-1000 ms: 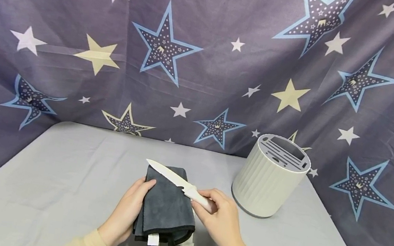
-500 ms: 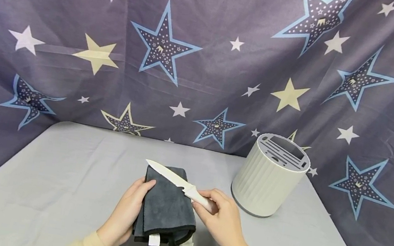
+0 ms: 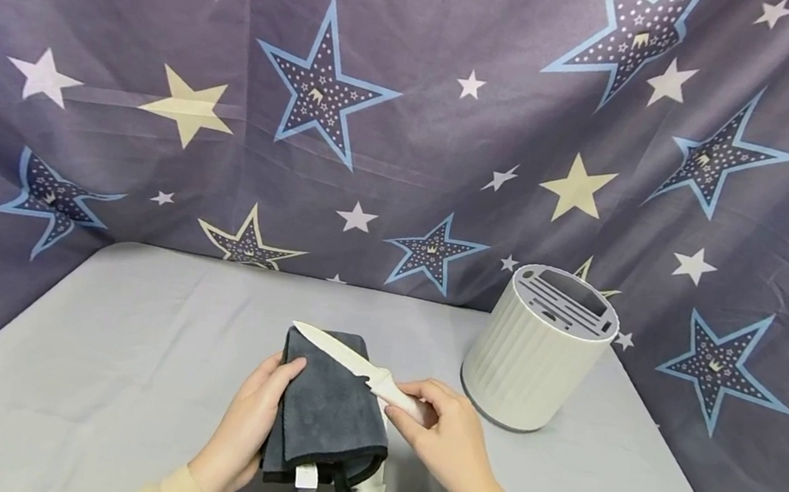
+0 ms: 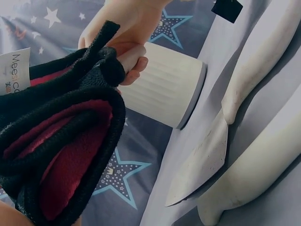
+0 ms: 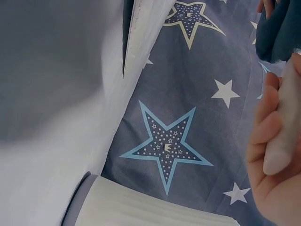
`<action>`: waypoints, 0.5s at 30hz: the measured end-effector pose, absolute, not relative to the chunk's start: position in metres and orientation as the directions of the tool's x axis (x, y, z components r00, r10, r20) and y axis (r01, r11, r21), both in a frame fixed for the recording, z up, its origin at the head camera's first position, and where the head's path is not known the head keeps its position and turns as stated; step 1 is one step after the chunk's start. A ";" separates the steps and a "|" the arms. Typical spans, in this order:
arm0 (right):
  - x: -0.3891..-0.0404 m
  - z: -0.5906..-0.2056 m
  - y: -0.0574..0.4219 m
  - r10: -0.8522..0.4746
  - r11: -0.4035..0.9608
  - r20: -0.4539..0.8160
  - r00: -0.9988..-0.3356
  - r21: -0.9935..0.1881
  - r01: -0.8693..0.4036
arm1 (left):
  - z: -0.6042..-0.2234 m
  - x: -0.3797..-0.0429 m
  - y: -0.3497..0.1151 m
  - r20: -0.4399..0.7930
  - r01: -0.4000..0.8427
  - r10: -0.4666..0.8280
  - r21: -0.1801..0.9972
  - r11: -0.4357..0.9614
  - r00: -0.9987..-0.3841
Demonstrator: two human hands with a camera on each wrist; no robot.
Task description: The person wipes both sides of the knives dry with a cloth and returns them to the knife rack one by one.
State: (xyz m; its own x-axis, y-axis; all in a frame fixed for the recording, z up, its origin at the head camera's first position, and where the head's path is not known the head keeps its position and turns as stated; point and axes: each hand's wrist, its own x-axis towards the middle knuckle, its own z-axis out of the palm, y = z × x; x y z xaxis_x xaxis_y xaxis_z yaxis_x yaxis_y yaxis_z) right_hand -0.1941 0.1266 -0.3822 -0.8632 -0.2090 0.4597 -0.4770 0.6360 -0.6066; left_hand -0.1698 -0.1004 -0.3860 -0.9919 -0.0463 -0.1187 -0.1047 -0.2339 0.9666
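"Head view: findings?"

"The right hand (image 3: 450, 440) grasps the knife (image 3: 329, 345) by its handle (image 3: 403, 400); the left hand (image 3: 247, 419) grips the cloth (image 3: 334, 418), over the table (image 3: 79, 387). The blade lies across the cloth, toothed edge facing the left thumb (image 3: 291, 371). Should either grip slip, that thumb is likely cut."

"Left wrist?"

"The cloth's folds gape; loose layers could catch the teeth. Loose knives (image 4: 261, 54) lie on the table below, one blade bare. A lowered hand could brush it."

"Right wrist?"

"Fingers (image 5: 267, 125) curl round the handle, its butt exposed. Grip firmness I cannot tell; if weak, the knife could twist. The block (image 5: 136, 207) stands near; a wide sweep could knock it."
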 end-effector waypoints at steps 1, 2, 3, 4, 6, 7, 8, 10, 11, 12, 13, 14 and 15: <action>-0.194 -0.382 0.127 -0.213 0.638 0.455 -0.865 -0.605 -0.475 | -0.386 -0.170 -0.101 -0.118 -0.105 -0.047 0.968 -0.229 -0.992; -0.194 -0.382 0.128 -0.216 0.638 0.451 -0.866 -0.606 -0.475 | -0.386 -0.170 -0.101 -0.119 -0.105 -0.048 0.969 -0.224 -0.992; -0.194 -0.382 0.128 -0.218 0.639 0.448 -0.867 -0.606 -0.474 | -0.386 -0.170 -0.102 -0.119 -0.106 -0.049 0.970 -0.219 -0.992; -0.195 -0.382 0.128 -0.219 0.639 0.446 -0.868 -0.606 -0.473 | -0.385 -0.170 -0.103 -0.120 -0.107 -0.052 0.971 -0.214 -0.991; -0.195 -0.382 0.129 -0.223 0.640 0.444 -0.868 -0.605 -0.474 | -0.385 -0.170 -0.104 -0.124 -0.110 -0.056 0.972 -0.208 -0.991; -0.195 -0.382 0.130 -0.225 0.640 0.444 -0.867 -0.604 -0.475 | -0.385 -0.170 -0.105 -0.126 -0.112 -0.055 0.972 -0.207 -0.991; -0.195 -0.383 0.130 -0.227 0.639 0.446 -0.866 -0.603 -0.477 | -0.384 -0.170 -0.106 -0.127 -0.112 -0.054 0.971 -0.211 -0.990; -0.196 -0.383 0.130 -0.227 0.641 0.446 -0.866 -0.600 -0.478 | -0.384 -0.170 -0.107 -0.124 -0.110 -0.053 0.970 -0.216 -0.991; -0.196 -0.383 0.130 -0.228 0.643 0.444 -0.866 -0.600 -0.477 | -0.384 -0.170 -0.108 -0.123 -0.109 -0.053 0.970 -0.217 -0.991; -0.196 -0.383 0.130 -0.227 0.646 0.441 -0.868 -0.599 -0.473 | -0.384 -0.171 -0.110 -0.122 -0.108 -0.053 0.969 -0.220 -0.991; -0.196 -0.383 0.130 -0.226 0.649 0.438 -0.870 -0.598 -0.470 | -0.383 -0.171 -0.111 -0.122 -0.107 -0.055 0.970 -0.219 -0.991; -0.196 -0.383 0.130 -0.226 0.651 0.433 -0.872 -0.599 -0.466 | -0.383 -0.171 -0.112 -0.123 -0.107 -0.061 0.970 -0.217 -0.991; -0.196 -0.383 0.131 -0.224 0.653 0.429 -0.875 -0.600 -0.461 | -0.382 -0.172 -0.114 -0.123 -0.106 -0.067 0.971 -0.215 -0.990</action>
